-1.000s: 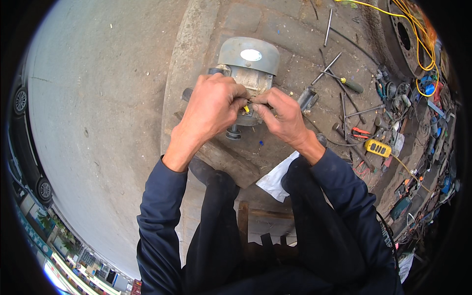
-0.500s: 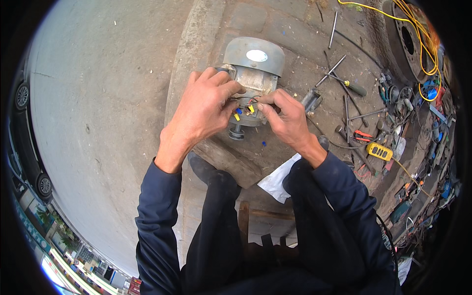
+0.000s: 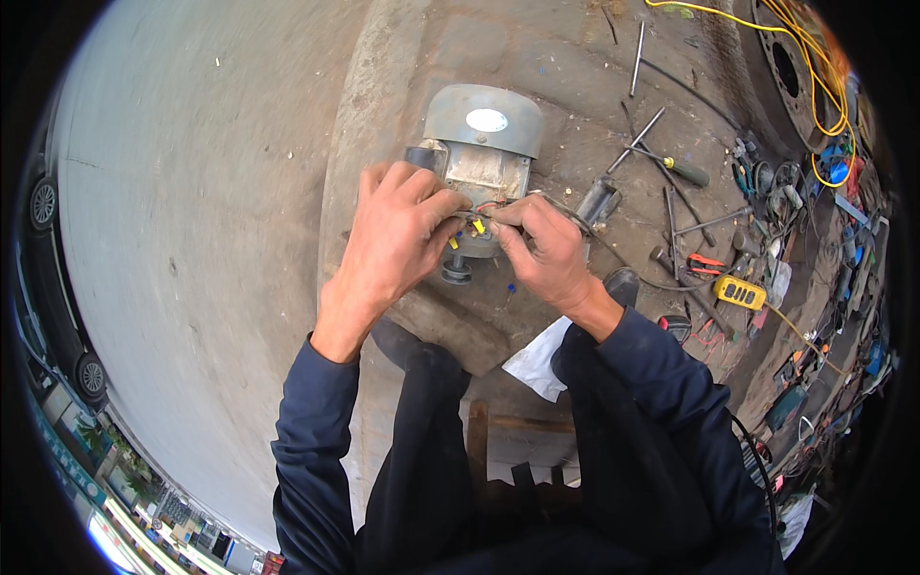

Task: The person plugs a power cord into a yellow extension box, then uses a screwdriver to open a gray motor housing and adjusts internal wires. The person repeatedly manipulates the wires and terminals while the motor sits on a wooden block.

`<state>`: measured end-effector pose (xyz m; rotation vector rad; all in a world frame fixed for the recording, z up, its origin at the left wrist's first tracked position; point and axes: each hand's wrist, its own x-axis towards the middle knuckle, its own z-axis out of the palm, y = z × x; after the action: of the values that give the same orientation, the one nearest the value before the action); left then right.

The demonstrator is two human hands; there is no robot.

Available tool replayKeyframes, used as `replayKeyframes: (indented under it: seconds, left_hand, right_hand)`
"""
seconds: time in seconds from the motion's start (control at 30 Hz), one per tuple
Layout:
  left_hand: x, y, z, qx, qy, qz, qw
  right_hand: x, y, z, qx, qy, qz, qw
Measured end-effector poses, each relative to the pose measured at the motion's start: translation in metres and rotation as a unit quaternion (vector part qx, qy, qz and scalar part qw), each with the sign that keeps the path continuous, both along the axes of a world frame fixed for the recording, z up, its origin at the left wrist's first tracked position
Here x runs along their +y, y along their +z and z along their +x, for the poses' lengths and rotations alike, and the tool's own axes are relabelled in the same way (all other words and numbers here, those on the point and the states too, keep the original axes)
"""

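Observation:
A grey electric motor [image 3: 484, 134] with a rounded end cover and a pulley [image 3: 456, 271] sits on the worn ground between my hands and the top of the view. Yellow wire connectors [image 3: 478, 227] and thin red and dark wires show at its open terminal area. My left hand [image 3: 398, 230] is closed at the left of that area, thumb and forefinger pinching a dark wire. My right hand [image 3: 546, 254] is closed from the right, fingertips on a dark wire beside the connectors. The exact grip points are small and partly hidden by the fingers.
Metal wrenches and bars [image 3: 676, 235], a screwdriver [image 3: 685, 171], a yellow control box [image 3: 738, 292] and yellow cable [image 3: 815, 86] lie rightward beside piled scrap [image 3: 853, 259]. A white cloth [image 3: 537, 364] and wooden board [image 3: 436, 326] lie near my legs. A dark car [image 3: 72, 316] stands far left.
Both hands keep working at the wires with small finger shifts. The connectors came into clearer view as the fingers spread slightly apart. The whole view has shifted a little.

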<state>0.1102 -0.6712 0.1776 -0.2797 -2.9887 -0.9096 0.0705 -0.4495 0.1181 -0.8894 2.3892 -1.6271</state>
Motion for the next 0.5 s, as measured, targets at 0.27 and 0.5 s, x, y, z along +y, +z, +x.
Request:
replayKeyframes:
  seconds: [0.27,0.5]
  left_hand:
    - [0.0,-0.004,-0.001,0.018,0.019,0.009,1.0]
    - [-0.002,-0.008,-0.001,0.034,0.073,0.043,0.996]
  right_hand:
    - [0.011,0.007,0.003,-0.084,-0.061,0.001,0.995]
    - [0.027,-0.007,-0.012,-0.082,-0.113,0.026,0.99]
